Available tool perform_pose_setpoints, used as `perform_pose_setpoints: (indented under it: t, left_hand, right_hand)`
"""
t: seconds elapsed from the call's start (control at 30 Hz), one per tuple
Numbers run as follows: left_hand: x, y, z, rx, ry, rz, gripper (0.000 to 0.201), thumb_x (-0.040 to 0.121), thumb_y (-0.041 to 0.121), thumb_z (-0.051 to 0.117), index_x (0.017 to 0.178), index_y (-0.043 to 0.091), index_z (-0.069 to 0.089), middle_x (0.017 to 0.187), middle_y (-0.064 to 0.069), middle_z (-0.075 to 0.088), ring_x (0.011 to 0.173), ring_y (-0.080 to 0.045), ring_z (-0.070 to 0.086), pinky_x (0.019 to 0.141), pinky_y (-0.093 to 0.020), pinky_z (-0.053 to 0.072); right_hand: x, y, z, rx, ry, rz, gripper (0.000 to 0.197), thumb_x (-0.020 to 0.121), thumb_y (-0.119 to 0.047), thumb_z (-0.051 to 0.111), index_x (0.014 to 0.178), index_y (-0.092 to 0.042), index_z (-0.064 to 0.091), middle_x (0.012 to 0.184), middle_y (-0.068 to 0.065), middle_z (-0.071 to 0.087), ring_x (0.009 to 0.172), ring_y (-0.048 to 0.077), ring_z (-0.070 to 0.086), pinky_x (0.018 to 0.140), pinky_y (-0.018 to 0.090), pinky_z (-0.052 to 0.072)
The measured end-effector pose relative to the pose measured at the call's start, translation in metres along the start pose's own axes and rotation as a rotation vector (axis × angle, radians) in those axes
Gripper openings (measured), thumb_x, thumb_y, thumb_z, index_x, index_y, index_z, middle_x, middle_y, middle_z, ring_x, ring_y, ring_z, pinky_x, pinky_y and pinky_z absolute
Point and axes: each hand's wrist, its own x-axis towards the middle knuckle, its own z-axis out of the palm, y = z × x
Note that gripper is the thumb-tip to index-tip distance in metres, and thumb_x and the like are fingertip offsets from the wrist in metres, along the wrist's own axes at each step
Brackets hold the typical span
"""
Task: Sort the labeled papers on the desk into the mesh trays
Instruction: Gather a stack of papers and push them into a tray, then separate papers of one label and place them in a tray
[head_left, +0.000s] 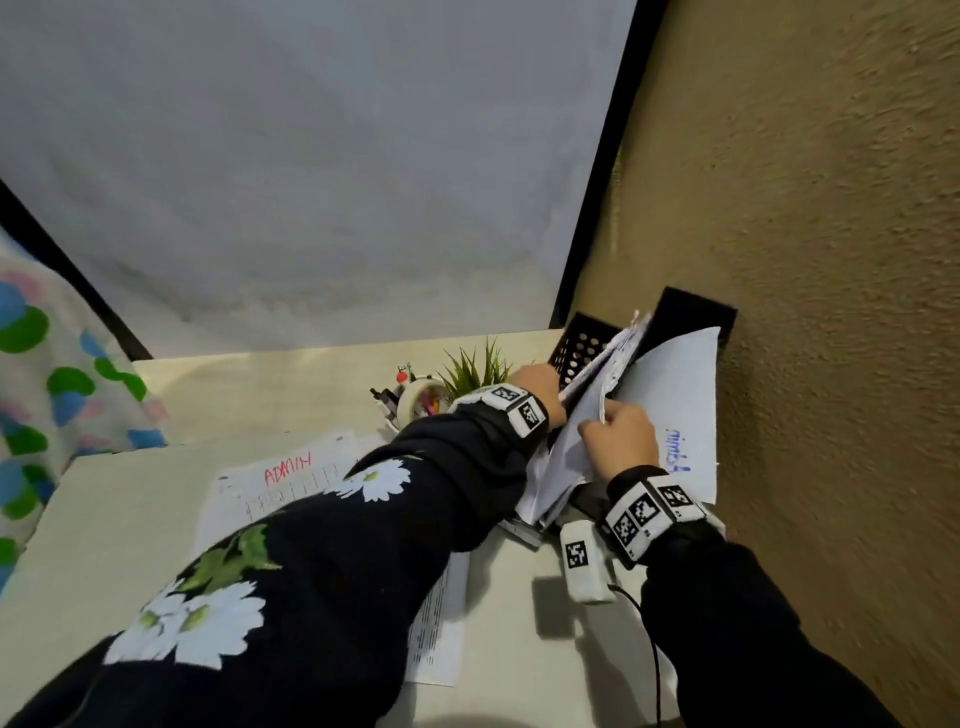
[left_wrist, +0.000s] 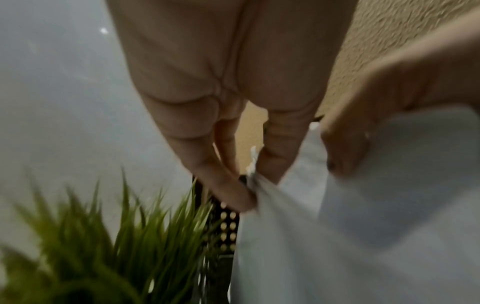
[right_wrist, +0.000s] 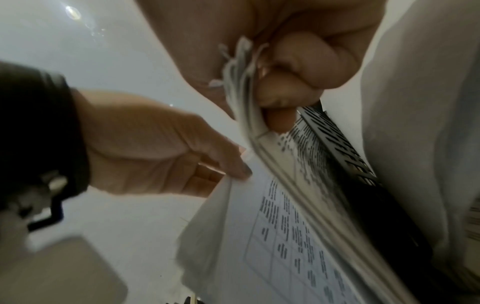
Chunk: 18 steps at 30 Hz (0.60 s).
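Black mesh trays (head_left: 579, 345) stand stacked against the wall at the desk's far right. A bundle of white printed papers (head_left: 597, 384) leans up out of them. My left hand (head_left: 537, 384) pinches the bundle's far edge, and in the left wrist view its fingertips (left_wrist: 244, 197) close on the sheets (left_wrist: 337, 236) beside the mesh (left_wrist: 227, 226). My right hand (head_left: 618, 436) grips the near edge, with its fingers (right_wrist: 298, 61) curled round several sheets (right_wrist: 272, 226). A sheet with a blue label (head_left: 680, 452) lies on the tray behind it. A sheet marked ADMIN in red (head_left: 288, 467) lies flat on the desk.
A small green plant (head_left: 475, 369) and a tape roll (head_left: 421, 400) stand just left of the trays. A white tagged device (head_left: 582, 561) with a cable sits near my right wrist. Another printed sheet (head_left: 436, 623) lies under my left arm. The rough wall (head_left: 831, 260) closes the right side.
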Motion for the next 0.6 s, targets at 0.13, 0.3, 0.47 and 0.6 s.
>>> perform_pose_setpoints:
  t: [0.13,0.3,0.47,0.6]
  left_hand:
    - [0.000,-0.013,0.010,-0.134,0.086,-0.028,0.024,0.083,0.005,0.056,0.106,0.003,0.061,0.109,-0.018,0.065,0.102,-0.035,0.060,0.085,-0.039,0.050]
    - [-0.027,-0.037,0.011,-0.503,0.267,-0.050,0.018,0.084,0.023,0.059,0.097,0.011,0.064,0.092,-0.007,0.069,0.086,-0.025,0.065,0.078,-0.033,0.054]
    - [-0.098,-0.145,0.035,-0.856,0.505,-0.336,0.015,0.088,0.013,0.058,0.102,0.013,0.062,0.105,-0.001,0.065,0.093,-0.015,0.062,0.081,-0.024,0.049]
    - [-0.162,-0.265,0.088,-0.682,0.435,-0.863,0.031,0.082,0.012,0.063,0.111,0.006,0.058,0.114,-0.012,0.062,0.089,-0.024,0.059,0.081,-0.032,0.050]
  right_hand:
    - [0.002,-0.003,0.001,0.016,0.019,-0.024,0.017,0.077,-0.006,0.055,0.088,-0.010,0.067,0.077,0.011,0.059,0.074,0.031,0.052,0.067,0.027,0.037]
    - [-0.006,-0.004,0.022,0.071,0.037,-0.081,0.016,0.083,-0.023,0.059,0.087,-0.008,0.065,0.061,0.006,0.054,0.067,0.028,0.052,0.064,0.031,0.042]
    - [-0.045,-0.014,0.038,0.434,-0.023,-0.257,0.013,0.089,-0.025,0.059,0.083,-0.015,0.065,0.065,0.009,0.059,0.055,0.023,0.051,0.054,0.035,0.049]
    - [-0.077,-0.012,0.080,0.402,-0.326,-0.221,0.023,0.090,-0.018,0.058,0.068,-0.012,0.059,0.055,0.003,0.051,0.050,0.020,0.048,0.047,0.027,0.042]
